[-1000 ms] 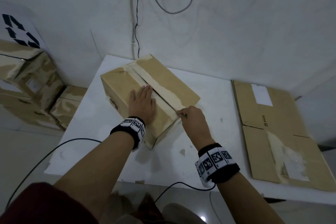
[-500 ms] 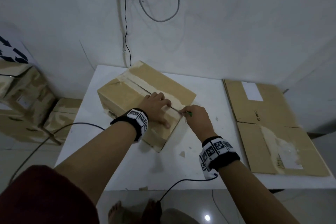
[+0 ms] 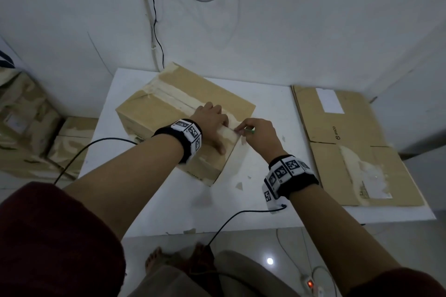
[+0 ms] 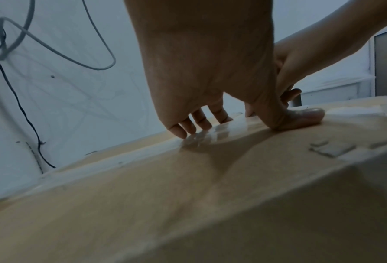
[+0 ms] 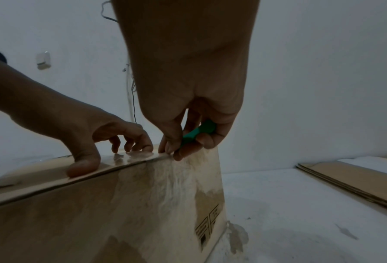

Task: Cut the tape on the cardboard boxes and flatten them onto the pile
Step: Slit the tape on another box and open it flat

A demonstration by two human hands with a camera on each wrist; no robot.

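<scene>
Shifted since the earlier frames: left hand point(image 3: 212, 123), once flat with straight fingers on the near flap, now drawn across toward the taped seam with fingers bent; right hand point(image 3: 259, 134) much where it was, at the near end of the seam. Cardboard box point(image 3: 169, 108) closed, brown, scuffed pale in patches, set askew on the white desk point(image 3: 272, 103) toward its far left corner, one corner pointing at the near edge. Wide glossy tape point(image 4: 212, 132) along the top seam and down the end face. Left fingertips point(image 4: 178, 132) and thumb pressed down on the tape and flap, nothing grasped. Right fingers curled tight round a small green cutter point(image 5: 198, 133), its tip at the box's top edge where tape folds over; blade itself too small to make out. Pile of flattened cardboard point(image 3: 350, 147) along the desk's right edge, well apart from the box.
</scene>
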